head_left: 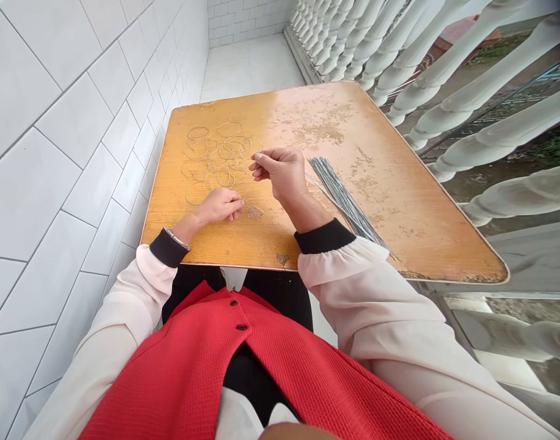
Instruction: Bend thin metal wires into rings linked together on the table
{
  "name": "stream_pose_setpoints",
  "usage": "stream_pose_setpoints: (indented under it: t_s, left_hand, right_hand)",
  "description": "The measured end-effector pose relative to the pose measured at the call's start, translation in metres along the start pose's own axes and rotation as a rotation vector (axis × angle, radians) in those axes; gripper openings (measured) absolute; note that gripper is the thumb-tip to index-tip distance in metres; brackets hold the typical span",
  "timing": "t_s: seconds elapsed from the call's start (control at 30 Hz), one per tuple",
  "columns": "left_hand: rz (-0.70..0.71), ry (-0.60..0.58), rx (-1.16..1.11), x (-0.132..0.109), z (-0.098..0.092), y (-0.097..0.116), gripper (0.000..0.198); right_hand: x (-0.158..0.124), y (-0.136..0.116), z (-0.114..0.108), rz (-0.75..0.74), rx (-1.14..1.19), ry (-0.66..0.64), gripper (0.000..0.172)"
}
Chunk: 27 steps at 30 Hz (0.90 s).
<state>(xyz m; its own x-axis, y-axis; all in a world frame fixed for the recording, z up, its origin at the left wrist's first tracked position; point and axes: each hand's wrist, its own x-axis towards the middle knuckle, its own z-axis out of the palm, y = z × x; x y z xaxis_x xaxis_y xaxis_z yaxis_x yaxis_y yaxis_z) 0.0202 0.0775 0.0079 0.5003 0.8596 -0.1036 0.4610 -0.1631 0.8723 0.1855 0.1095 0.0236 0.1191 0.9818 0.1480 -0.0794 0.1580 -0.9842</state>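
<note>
Several thin wire rings [225,177] lie in a loose cluster on the left part of the wooden table [270,232]. My right hand [280,170] is raised at the right side of the cluster, thumb and index finger pinched on a thin wire ring that shows faintly by the fingertips. My left hand [219,206] is just below the rings, its fingers curled together; whatever they hold, if anything, is hidden. To the right of my right wrist lies a bundle of straight grey wires [346,198], slanting down toward the table's near edge.
A white tiled wall [91,116] runs close along the left side. White balusters [426,79] stand beyond the table's right edge. Dark chipped spots [283,259] mark the near edge, and the tabletop's finish is worn at the right.
</note>
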Motion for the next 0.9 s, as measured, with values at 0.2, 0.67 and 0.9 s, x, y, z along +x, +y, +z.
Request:
stream_pose_setpoints:
  t_s: [0.2, 0.67, 0.9]
  left_hand:
    - [-0.046, -0.029, -0.077, 0.003, 0.002, -0.006, 0.031]
    - [-0.100, 0.298, -0.250, 0.003, -0.029, 0.009, 0.034]
    - [-0.038, 0.451, -0.310, 0.010, -0.028, 0.011, 0.032]
  right_hand:
    - [-0.003, -0.002, 0.003, 0.030, -0.010, 0.011, 0.019]
    - [0.005, 0.006, -0.006, 0.084, -0.006, -0.112, 0.021]
    - [-0.009, 0.005, 0.006, 0.185, -0.047, -0.349, 0.025]
